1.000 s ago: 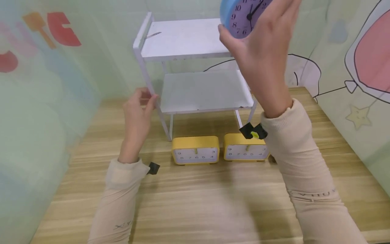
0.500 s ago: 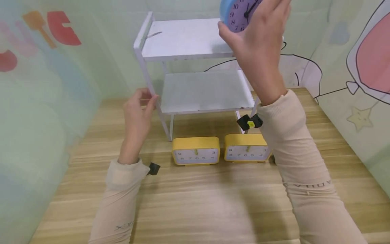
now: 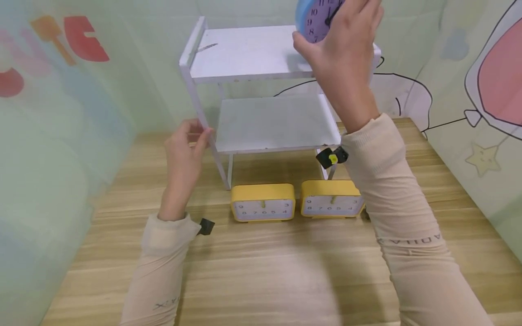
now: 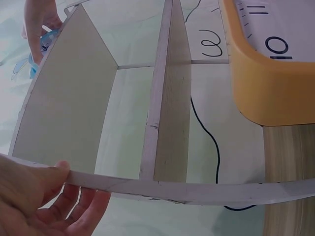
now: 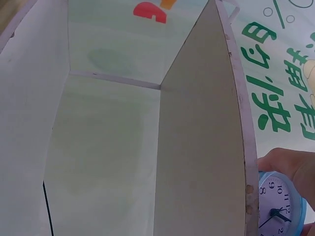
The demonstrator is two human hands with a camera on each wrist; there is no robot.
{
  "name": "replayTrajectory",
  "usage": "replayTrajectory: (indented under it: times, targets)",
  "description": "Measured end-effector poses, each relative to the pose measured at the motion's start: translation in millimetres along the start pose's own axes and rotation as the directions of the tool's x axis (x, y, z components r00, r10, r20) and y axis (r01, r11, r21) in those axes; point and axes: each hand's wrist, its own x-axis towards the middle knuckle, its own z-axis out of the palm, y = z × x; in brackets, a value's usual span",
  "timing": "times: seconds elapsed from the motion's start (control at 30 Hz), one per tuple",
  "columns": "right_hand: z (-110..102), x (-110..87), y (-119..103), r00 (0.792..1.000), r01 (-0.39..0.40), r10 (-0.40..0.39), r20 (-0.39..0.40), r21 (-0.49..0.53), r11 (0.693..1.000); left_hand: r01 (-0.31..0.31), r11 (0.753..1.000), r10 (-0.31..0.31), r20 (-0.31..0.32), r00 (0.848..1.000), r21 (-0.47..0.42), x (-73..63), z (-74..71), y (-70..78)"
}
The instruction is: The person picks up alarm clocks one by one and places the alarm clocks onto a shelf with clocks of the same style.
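My right hand (image 3: 342, 72) grips a round light-blue alarm clock (image 3: 311, 22) with a purple face, over the right part of a white two-tier rack's top shelf (image 3: 248, 50). Part of the clock is cut off by the head view's top edge, and the hand covers its right side. In the right wrist view the clock's face (image 5: 278, 204) shows right at the shelf's edge. My left hand (image 3: 183, 158) pinches the rack's left front post (image 3: 199, 104); the left wrist view shows the thumb on one side of this post (image 4: 128, 185), fingers on the other.
Two yellow rectangular clocks (image 3: 263, 192) stand side by side on the wooden table (image 3: 261, 262), in front of the rack's feet. The lower shelf (image 3: 277, 122) lies beneath the top one. Printed cloth walls (image 3: 61, 158) surround the table on the left, back and right.
My right hand has moved slightly left and farther back with the blue clock, and the top shelf's right end has come into view. The left hand keeps its place on the post.
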Motion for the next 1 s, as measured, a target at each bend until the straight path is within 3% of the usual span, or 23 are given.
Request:
replayTrajectory:
  times: [1.0]
  targets:
    - [3.9, -0.6, 7.2, 1.000, -0.028, 0.028, 0.004, -0.024, 0.999, 0.005, 0.999, -0.005, 0.000, 1.000, -0.040, 0.4, 0.8, 2.3]
